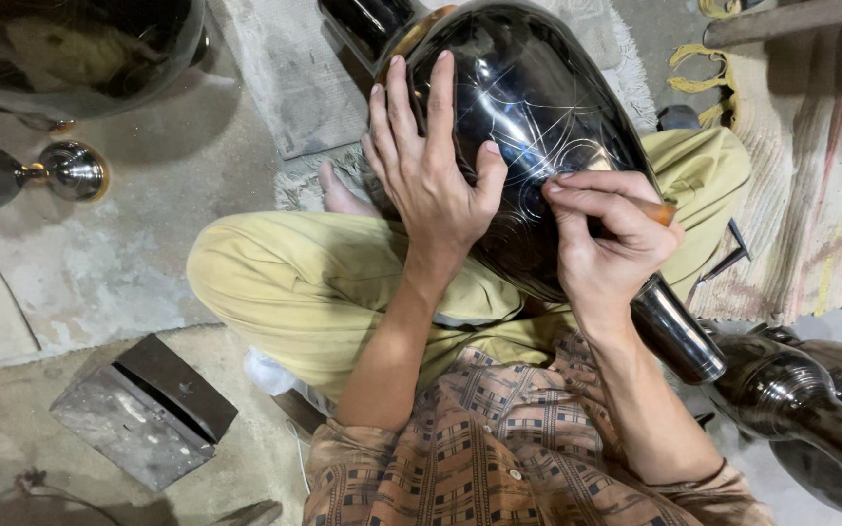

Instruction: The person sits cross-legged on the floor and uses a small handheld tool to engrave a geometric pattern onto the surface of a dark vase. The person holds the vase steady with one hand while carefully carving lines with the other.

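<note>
Head view — left hand [436,175] flat on vase [528,107].

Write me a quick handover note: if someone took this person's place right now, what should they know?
Left hand: spread flat on the black metal vase, steadying it across the lap.
Right hand: closed grip on an engraving tool, tip at the vase surface.
Done: thin curved lines and swirls already scratched into the dark coating.
Left: much of the surface is unmarked.
Nearby: more dark vases at the right, a metal block on the floor.
</note>
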